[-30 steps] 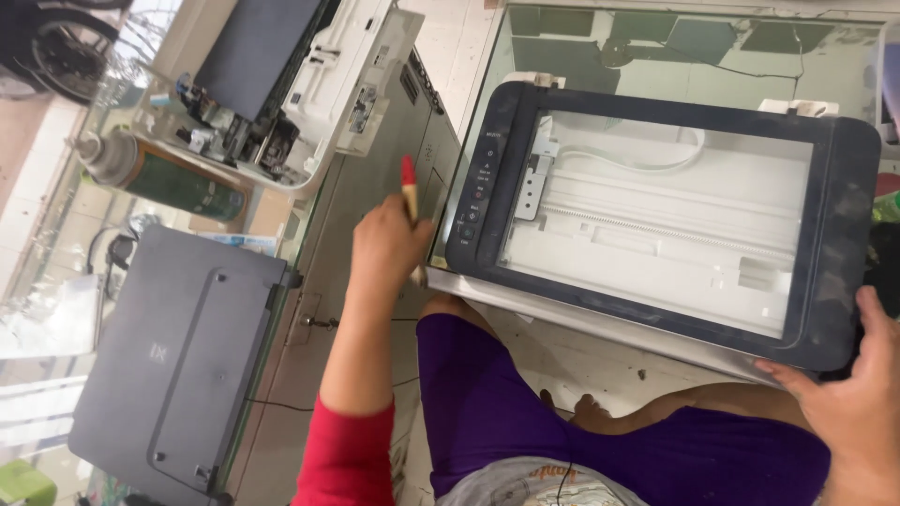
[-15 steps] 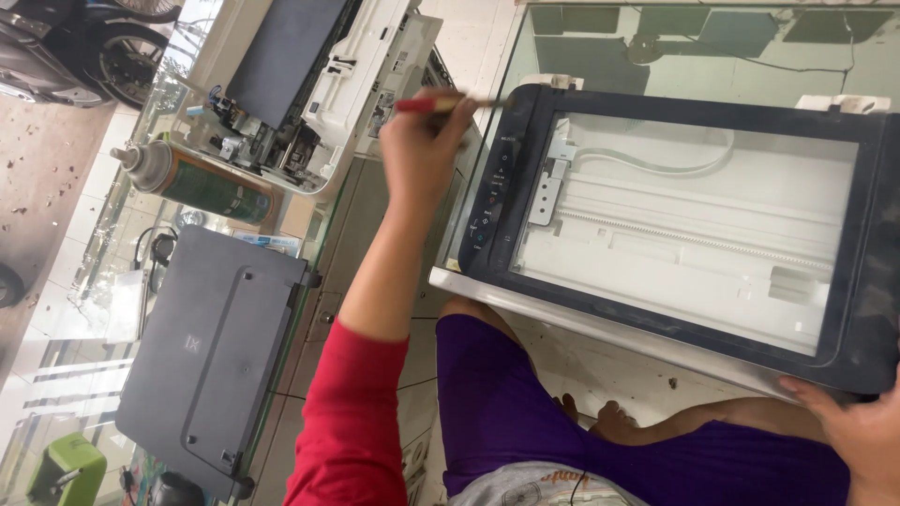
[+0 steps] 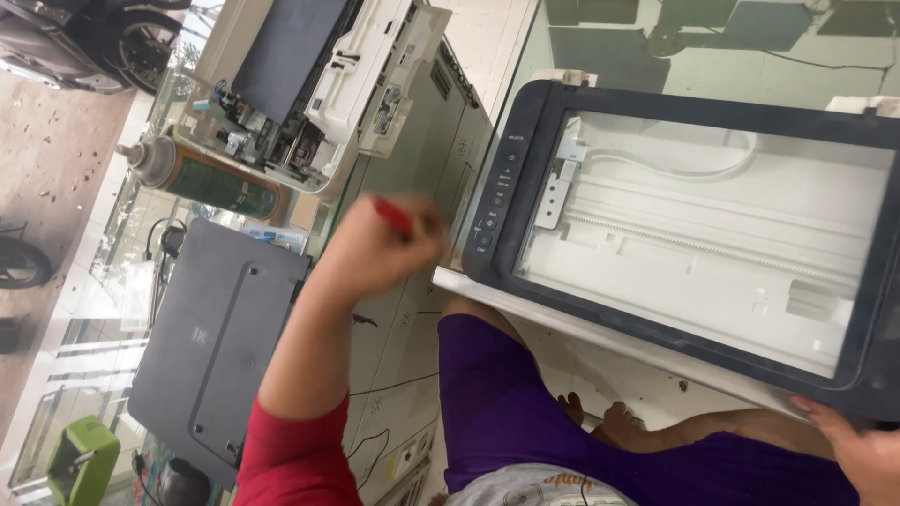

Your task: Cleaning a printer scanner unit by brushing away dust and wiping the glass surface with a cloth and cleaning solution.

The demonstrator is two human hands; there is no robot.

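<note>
My left hand (image 3: pixel 380 248) is closed around a red-handled tool (image 3: pixel 392 215), held just left of the scanner unit's dark control strip. The scanner unit (image 3: pixel 694 234) is a dark frame with a glass bed over a white inside, and it rests on my lap and a white ledge. My right hand (image 3: pixel 858 448) grips the unit's lower right corner at the frame's edge.
A grey printer lid (image 3: pixel 211 342) lies at the left on a glass counter. A green spray can (image 3: pixel 211 183) stands beside an opened white printer body (image 3: pixel 314 80). A green object (image 3: pixel 80 459) sits at the lower left. My purple-clad legs (image 3: pixel 525 412) are below.
My left hand with the red tool rose toward the scanner's top left corner, then dropped back down and left. The view has shifted closer to the scanner.
</note>
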